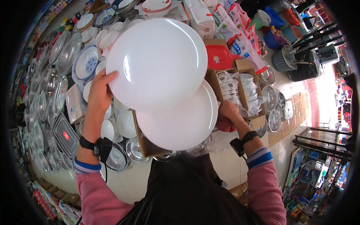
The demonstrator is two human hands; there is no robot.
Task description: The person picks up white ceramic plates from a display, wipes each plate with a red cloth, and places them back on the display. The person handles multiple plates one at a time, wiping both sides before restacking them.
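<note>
A large glossy white plate is held up by its left rim in my left hand, the thumb lying over the edge. Below it, partly covered, a second white plate rests over an open cardboard box. My right hand, just right of the lower plate's rim, is closed on a dark red cloth. The cloth hangs beneath the fingers, partly hidden by the hand and plate. Whether the two plates touch cannot be made out.
Wrapped white bowls fill cardboard boxes on the right, below a red plastic item. Blue-patterned plates and white bowls stand to the left. Plastic-wrapped metal trays lie farther left. A grey basket stands at the upper right.
</note>
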